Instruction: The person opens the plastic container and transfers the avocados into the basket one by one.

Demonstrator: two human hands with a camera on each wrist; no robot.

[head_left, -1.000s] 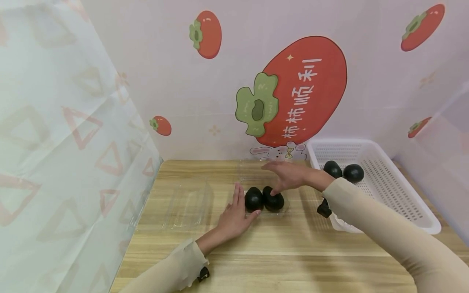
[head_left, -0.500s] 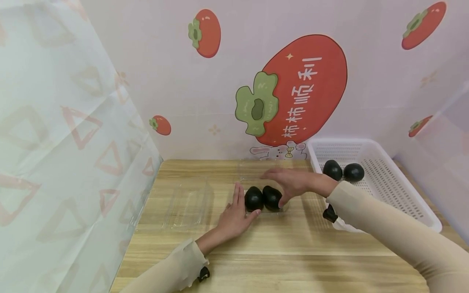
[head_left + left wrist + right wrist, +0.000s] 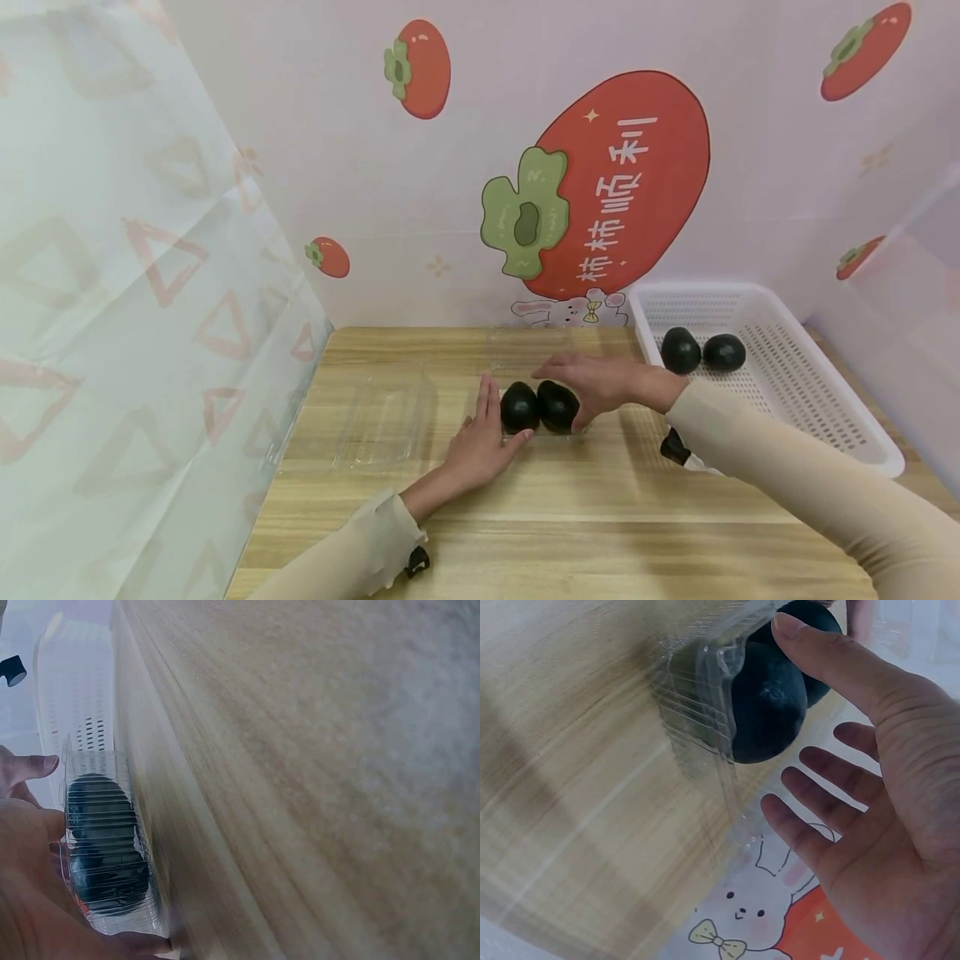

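Two dark avocados, the left one [image 3: 520,408] and the right one [image 3: 557,407], sit side by side in a clear plastic clamshell box [image 3: 718,697], its lid [image 3: 517,350] folded back behind. My left hand [image 3: 480,442] lies against the box's left end, fingers straight, thumb along the near side. Over the right end is my right hand [image 3: 600,387], its thumb beside the right avocado. In the right wrist view that hand's fingers are spread and its thumb tip overlaps an avocado; whether they touch cannot be told. Ribbed clear walls cover the avocados in the left wrist view.
A white perforated basket [image 3: 795,367] stands at the right with two more avocados [image 3: 681,350] in its left part. Another clear clamshell box [image 3: 382,421] lies opened on the wooden table [image 3: 540,533] at the left. A printed cloth wall [image 3: 420,283] rises behind.
My right hand has drawn back from on top of the right avocado to its right side, shifting slightly toward me. My left hand has stayed in place.
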